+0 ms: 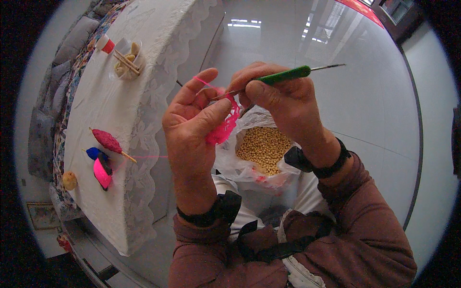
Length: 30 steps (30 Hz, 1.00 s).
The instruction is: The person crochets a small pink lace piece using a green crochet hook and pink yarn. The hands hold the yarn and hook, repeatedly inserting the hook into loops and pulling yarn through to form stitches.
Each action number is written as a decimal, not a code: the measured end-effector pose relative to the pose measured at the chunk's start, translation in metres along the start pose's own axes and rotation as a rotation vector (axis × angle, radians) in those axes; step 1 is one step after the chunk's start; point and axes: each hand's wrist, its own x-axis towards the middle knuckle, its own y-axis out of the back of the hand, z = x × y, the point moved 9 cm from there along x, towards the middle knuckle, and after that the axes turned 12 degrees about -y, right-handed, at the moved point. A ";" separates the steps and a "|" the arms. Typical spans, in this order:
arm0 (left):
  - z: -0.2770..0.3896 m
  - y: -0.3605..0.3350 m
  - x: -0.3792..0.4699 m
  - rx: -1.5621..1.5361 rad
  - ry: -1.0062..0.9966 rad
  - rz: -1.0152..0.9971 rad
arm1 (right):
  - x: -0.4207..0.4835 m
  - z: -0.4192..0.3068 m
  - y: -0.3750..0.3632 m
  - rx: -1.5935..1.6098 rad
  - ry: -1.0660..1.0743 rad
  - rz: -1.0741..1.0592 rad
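My left hand (194, 122) pinches a small piece of bright pink crochet work (227, 126) between thumb and fingers. A strand of pink yarn (205, 82) runs over its raised index finger. In my right hand (281, 97) is a crochet hook with a green handle (284, 76). One thin metal end of the hook meets the top edge of the pink work by the left thumb; the other end points out to the right. Fingers hide exactly how the yarn lies on the hook. Below both hands sits a plastic bag of soybeans (264, 147).
On the left, a table with a white lace cloth (108, 93) holds a dark pink yarn spindle (107, 141), blue yarn (94, 153), a bright pink yarn bundle (102, 173), and a round brown item (69, 180). Farther back are a plastic bowl with chopsticks (126, 73) and a paper cup (105, 44).
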 end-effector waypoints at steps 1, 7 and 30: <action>-0.002 0.001 0.000 -0.016 0.014 0.011 | -0.001 -0.001 -0.002 -0.033 0.023 0.003; -0.008 0.006 0.000 -0.056 0.060 0.049 | -0.008 -0.017 -0.011 -0.326 0.279 0.014; -0.014 -0.004 -0.004 -0.230 0.115 0.014 | -0.034 -0.029 -0.035 -0.949 0.789 0.156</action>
